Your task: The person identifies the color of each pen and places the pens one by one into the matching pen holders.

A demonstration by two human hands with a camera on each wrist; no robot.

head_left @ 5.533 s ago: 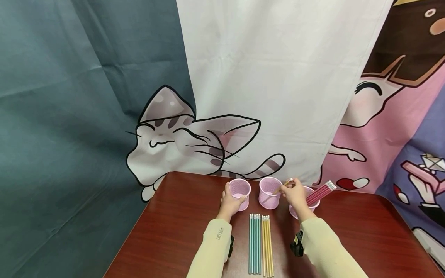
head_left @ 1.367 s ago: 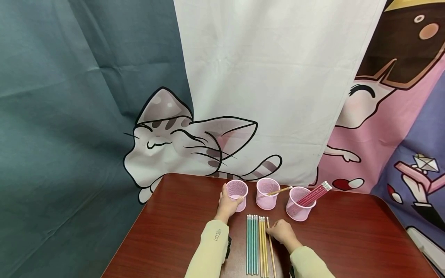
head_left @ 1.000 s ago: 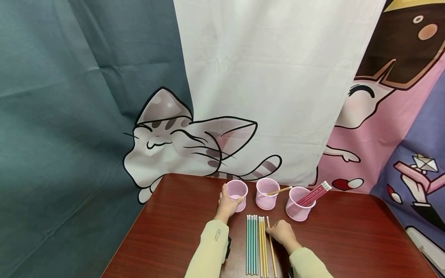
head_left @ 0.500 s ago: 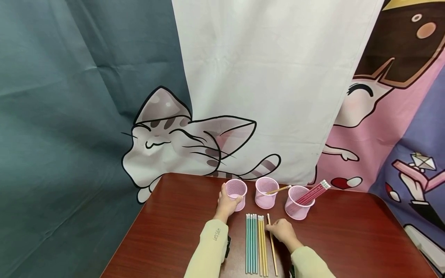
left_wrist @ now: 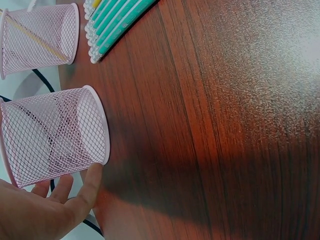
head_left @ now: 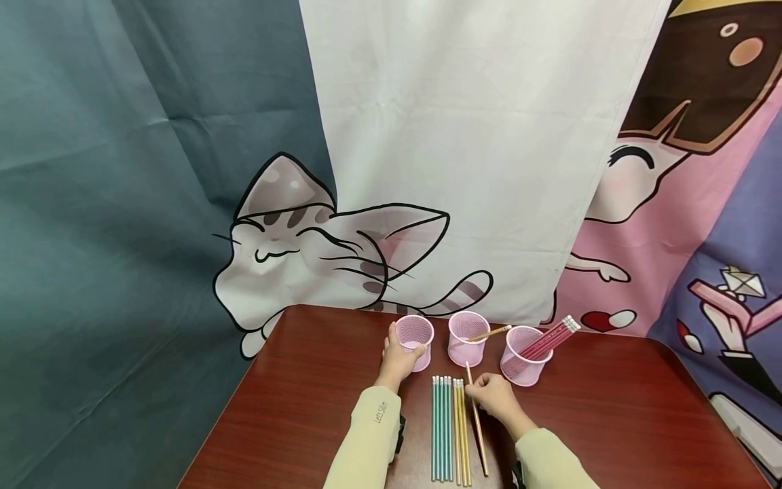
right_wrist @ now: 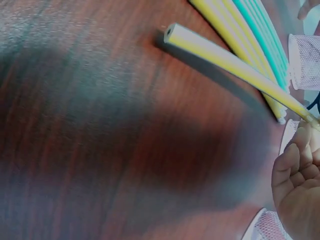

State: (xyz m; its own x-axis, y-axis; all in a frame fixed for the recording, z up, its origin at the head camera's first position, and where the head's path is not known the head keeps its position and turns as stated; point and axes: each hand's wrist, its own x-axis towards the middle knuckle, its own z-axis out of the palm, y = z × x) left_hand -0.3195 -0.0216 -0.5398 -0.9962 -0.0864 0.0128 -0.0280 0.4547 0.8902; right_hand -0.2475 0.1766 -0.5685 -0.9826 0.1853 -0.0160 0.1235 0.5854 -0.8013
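Right hand (head_left: 496,397), grip pinched on a yellow pencil (head_left: 479,432) just above the counter (head_left: 611,407), fingertips hiding a bit of shaft! Left hand (head_left: 398,360) curls round the leftmost pink cup (head_left: 418,338), masking part of it.

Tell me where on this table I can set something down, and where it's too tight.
Two wide bare patches on the table: left of the left hand and left sleeve, and right of the right cup and right sleeve. The middle is crowded: green pencils, yellow pencils, and the right hand pinching a pencil.
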